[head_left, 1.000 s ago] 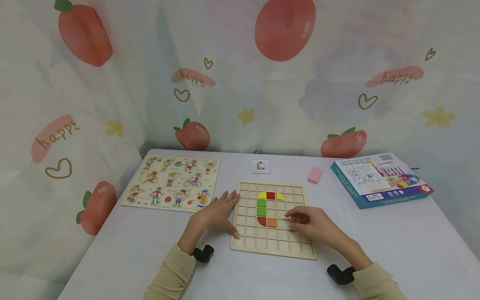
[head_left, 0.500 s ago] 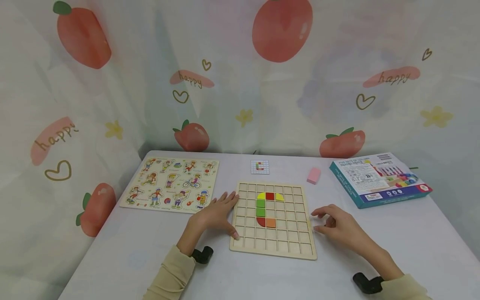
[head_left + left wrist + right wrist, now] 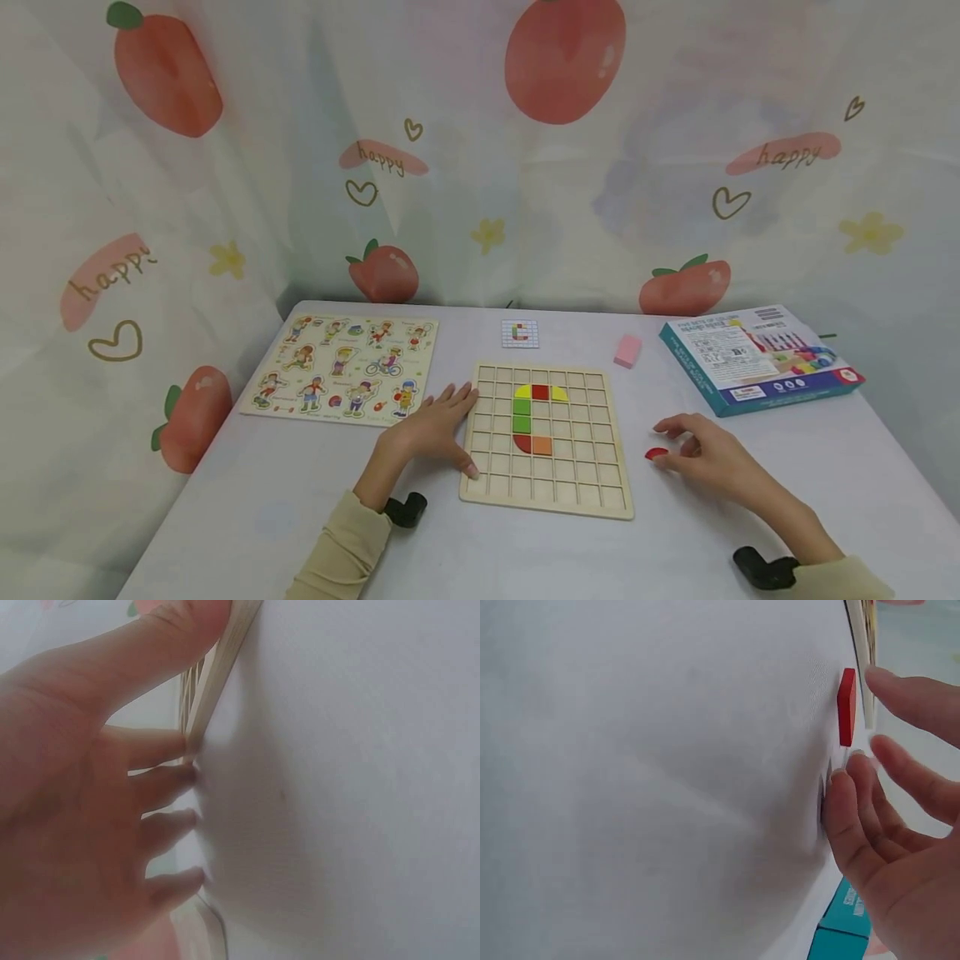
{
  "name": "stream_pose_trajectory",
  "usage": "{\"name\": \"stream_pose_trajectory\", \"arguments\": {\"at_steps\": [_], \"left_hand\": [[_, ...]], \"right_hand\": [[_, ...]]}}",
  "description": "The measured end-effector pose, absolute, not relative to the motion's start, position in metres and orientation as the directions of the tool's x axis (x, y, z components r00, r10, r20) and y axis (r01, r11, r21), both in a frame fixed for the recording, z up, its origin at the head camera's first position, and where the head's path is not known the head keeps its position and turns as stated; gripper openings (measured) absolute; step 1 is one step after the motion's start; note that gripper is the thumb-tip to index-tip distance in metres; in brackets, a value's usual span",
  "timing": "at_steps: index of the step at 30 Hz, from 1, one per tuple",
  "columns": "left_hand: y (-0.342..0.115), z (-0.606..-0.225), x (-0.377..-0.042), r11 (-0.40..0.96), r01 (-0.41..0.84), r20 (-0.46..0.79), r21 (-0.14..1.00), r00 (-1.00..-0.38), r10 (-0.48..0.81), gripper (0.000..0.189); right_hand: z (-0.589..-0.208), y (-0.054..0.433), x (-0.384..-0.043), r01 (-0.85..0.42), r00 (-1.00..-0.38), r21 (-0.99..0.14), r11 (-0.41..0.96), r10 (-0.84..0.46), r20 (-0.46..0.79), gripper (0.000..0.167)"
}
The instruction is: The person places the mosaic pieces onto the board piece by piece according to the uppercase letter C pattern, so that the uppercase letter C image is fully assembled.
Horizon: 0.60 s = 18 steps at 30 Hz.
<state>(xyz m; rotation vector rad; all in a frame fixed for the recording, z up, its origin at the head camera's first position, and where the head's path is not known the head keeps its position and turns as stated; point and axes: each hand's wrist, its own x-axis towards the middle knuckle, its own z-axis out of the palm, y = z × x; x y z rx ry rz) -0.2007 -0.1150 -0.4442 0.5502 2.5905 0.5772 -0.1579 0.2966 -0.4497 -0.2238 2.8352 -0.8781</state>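
Note:
A square wooden grid board (image 3: pixel 585 492) lies on the table, with yellow, red, green and orange pieces set in a C-like shape. My left hand (image 3: pixel 429 433) rests at the board's left edge, fingers spread and thumb at its front left corner. In the left wrist view, the fingers (image 3: pixel 169 825) reach along the board's side. Right of the board, my right hand (image 3: pixel 712 458) hovers by a small red piece (image 3: pixel 656 453) with one rounded side, thumb and forefinger apart. The right wrist view has the red piece (image 3: pixel 847 707) on the tabletop beside the fingertips (image 3: pixel 840 780).
A small pattern card (image 3: pixel 521 334) lies behind the board, and a pink block (image 3: pixel 628 351) to its right. At the left is a picture puzzle board (image 3: pixel 337 367). A white and teal box (image 3: pixel 757 358) sits at the back right. A printed cloth hangs behind the table.
My right hand has moved off the board to the right and lies farther out over the table. The red piece now shows beside its thumb. My left hand has stayed put.

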Motion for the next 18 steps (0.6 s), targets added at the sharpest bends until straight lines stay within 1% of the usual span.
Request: {"name": "stream_pose_trajectory", "arguments": {"at_steps": [2, 6, 9, 13, 18], "left_hand": [[-0.1149, -0.444, -0.201, 0.835, 0.28, -0.317, 0.474, -0.83, 0.458, 0.12], [-0.1148, -0.4443, -0.2019, 0.837, 0.279, -0.316, 0.471, -0.832, 0.455, 0.12], [-0.1149, -0.446, -0.2027, 0.837, 0.281, -0.314, 0.47, -0.833, 0.456, 0.121], [-0.1153, -0.4484, -0.2032, 0.835, 0.284, -0.312, 0.471, -0.832, 0.459, 0.121], [-0.1156, -0.4485, -0.2024, 0.834, 0.281, -0.312, 0.475, -0.832, 0.459, 0.121]], "right_hand": [[-0.4503, 0.2991, -0.1583, -0.09, -0.971, -0.572, 0.816, -0.2, -0.132, 0.044], [-0.4525, 0.3012, -0.1587, -0.105, -0.969, -0.56, 0.822, -0.212, -0.13, 0.034], [-0.4533, 0.3007, -0.1585, -0.108, -0.97, -0.561, 0.821, -0.21, -0.12, 0.03], [-0.4528, 0.2976, -0.1581, -0.087, -0.969, -0.58, 0.81, -0.205, -0.141, 0.028], [-0.4517, 0.2925, -0.1576, -0.107, -0.966, -0.593, 0.798, -0.225, -0.128, 0.018]]}}
